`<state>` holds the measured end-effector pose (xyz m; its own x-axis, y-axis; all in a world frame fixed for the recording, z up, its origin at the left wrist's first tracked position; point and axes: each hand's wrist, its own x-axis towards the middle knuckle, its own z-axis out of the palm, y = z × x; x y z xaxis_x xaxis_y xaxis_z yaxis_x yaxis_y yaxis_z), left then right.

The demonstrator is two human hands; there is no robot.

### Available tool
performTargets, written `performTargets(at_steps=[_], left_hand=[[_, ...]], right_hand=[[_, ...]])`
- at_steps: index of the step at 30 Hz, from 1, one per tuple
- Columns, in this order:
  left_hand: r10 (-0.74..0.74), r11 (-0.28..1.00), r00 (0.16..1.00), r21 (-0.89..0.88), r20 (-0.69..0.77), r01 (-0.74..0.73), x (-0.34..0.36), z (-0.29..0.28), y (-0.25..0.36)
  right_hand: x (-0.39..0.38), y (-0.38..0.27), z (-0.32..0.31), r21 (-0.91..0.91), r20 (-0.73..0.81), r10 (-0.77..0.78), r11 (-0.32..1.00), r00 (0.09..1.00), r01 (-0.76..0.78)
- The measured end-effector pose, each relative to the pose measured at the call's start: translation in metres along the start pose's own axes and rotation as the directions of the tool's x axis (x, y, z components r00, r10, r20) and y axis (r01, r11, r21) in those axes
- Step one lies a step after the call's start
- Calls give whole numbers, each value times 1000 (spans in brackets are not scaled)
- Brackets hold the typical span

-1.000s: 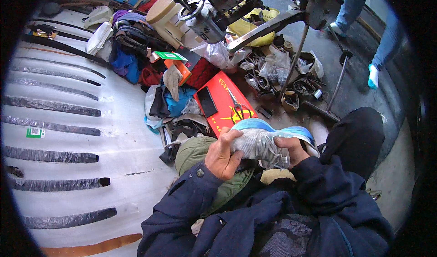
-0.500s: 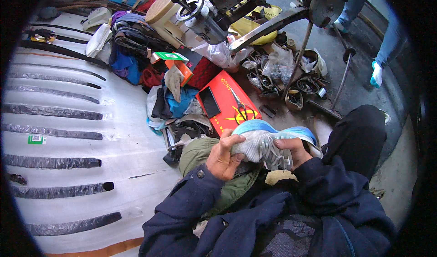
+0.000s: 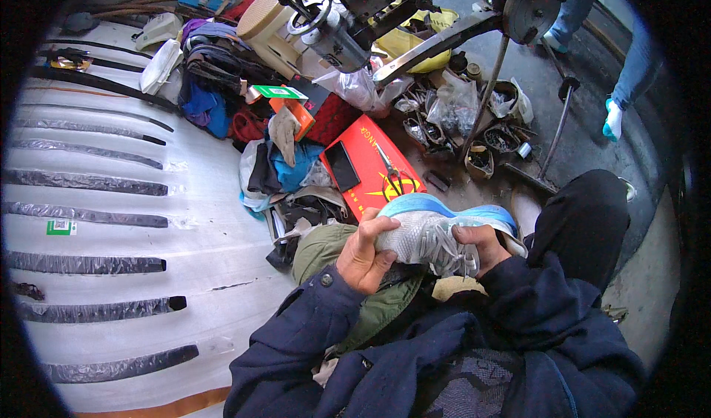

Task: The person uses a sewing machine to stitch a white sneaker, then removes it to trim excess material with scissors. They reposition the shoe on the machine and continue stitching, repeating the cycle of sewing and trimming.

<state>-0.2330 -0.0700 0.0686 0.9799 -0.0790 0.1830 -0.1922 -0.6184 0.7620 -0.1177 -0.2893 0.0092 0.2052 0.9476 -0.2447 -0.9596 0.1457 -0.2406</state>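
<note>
A grey mesh sneaker with white laces and a blue and white sole lies on its side between my hands, above my lap. My left hand pinches its toe end, thumb below and fingers above. Around the heel half, my right hand grips the shoe, its thumb resting by the laces. Just beyond the sole is a red box with yellow markings. On that box lie a black phone and a pair of scissors. A green cloth covers my left leg.
A black metal machine with a handwheel overhangs the far middle. Bags, cloths and tubs of small parts crowd the floor beyond the box. Black strips line a white panel at left. Another person's legs show at far right.
The sneaker has turned very slightly in my hands, and my right thumb has shifted a little along the laces. Otherwise the scene is nearly the same.
</note>
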Motion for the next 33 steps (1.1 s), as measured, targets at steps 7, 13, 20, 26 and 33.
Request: performTargets(at_steps=[7,13,20,26,33], left_hand=[[-15,1000,1000,4,4,15,2,0,1],[-10,999,1000,-36,5,10,5,2,0],[-13,999,999,-44,42,15,3,-2,0],[-19,1000,996,-13,90,21,0,-10,0],[8,1000,992,8,126,-9,-1,-14,-6]], right_hand=[[1,5,-7,63,56,-22,998,998,19],[7,11,-7,83,-34,-23,996,999,26],[1,5,-2,95,19,7,995,1000,-9],[-2,-1,7,61,35,20,998,999,-22],[-3,-5,6,-5,7,53,999,999,-53]])
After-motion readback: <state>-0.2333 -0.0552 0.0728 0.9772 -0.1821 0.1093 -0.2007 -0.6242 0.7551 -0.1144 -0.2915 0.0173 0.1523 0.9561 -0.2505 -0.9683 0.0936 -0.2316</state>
